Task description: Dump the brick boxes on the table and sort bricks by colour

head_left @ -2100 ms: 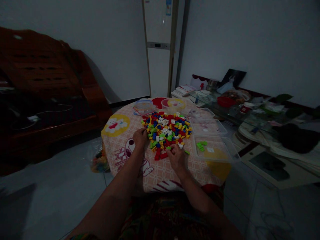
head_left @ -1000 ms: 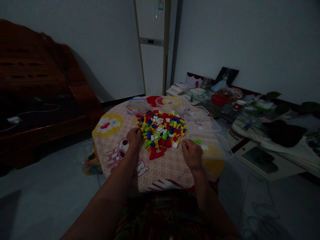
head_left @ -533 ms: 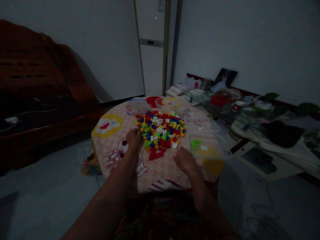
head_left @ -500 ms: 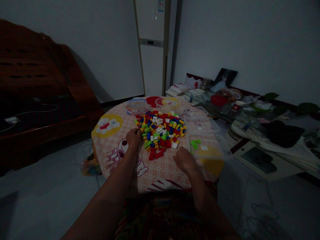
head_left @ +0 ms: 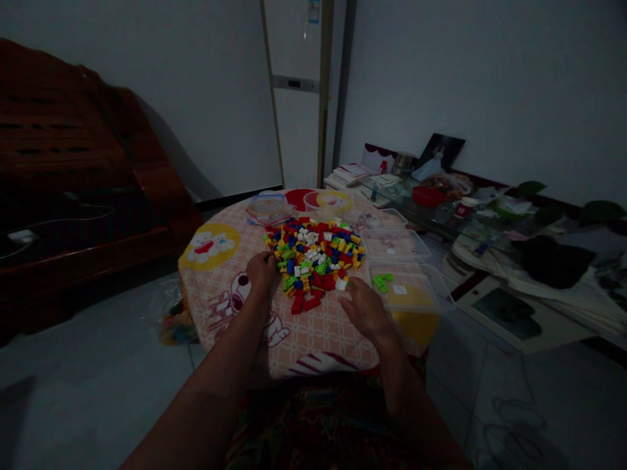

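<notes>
A heap of small toy bricks point(head_left: 316, 254) in red, blue, yellow, green and white lies on a small table point(head_left: 323, 333) covered with a pink cartoon cloth. My left hand point(head_left: 262, 269) rests curled at the heap's left edge, fingers closed; what they hold is hidden. My right hand point(head_left: 365, 310) lies near the heap's lower right edge, fingers stretched toward a white brick point(head_left: 341, 284). Just right of it stands a clear plastic box point(head_left: 409, 292) with a few green bricks point(head_left: 381, 282) inside.
More clear boxes point(head_left: 394, 245) and a lidded container point(head_left: 268, 207) sit at the table's back and right. A glass side table point(head_left: 465, 222) with clutter stands to the right, a dark wooden sofa point(head_left: 73, 189) to the left, a tall white cabinet point(head_left: 298, 91) behind.
My right hand went from the heap to the clear box, left green bricks there, drew back, and now reaches toward the heap again. The left hand has stayed put.
</notes>
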Available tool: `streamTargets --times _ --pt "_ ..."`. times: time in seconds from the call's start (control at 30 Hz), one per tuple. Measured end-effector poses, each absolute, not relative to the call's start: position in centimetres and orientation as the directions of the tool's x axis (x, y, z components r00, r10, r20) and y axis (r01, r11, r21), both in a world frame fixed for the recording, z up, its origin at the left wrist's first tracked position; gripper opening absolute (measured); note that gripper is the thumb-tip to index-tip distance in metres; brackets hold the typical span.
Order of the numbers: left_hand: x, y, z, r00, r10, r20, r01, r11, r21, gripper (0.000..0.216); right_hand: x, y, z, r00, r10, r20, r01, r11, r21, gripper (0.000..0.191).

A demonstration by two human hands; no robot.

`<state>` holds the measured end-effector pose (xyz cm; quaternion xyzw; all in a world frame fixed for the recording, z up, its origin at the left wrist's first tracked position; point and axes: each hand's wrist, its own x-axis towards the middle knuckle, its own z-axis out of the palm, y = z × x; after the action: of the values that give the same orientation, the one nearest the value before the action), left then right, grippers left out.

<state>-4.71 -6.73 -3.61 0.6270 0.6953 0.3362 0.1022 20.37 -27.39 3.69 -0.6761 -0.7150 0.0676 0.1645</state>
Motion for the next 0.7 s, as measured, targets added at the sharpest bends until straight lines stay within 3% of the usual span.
streamTargets --times 0.13,0.43,0.7 --pt "-4.6 -6.9 -3.3 -0.2 0.944 0.264 0.807 0.006 0.591 0.043 21.9 -27.0 3.0 0.048 0.945 0.323 0.928 0.077 -0.363 0.031" --pt "-4.5 -7.0 -3.4 -0.22 0.939 0.264 0.786 0.01 0.619 0.042 24.6 -26.3 1.7 0.307 0.854 0.419 0.9 -0.118 -0.419 0.039" --pt "-4.6 -6.7 -3.6 -0.21 0.945 0.252 0.802 0.019 0.597 0.044 20.7 -25.5 0.3 0.15 0.816 0.559 0.877 0.151 -0.456 0.042"
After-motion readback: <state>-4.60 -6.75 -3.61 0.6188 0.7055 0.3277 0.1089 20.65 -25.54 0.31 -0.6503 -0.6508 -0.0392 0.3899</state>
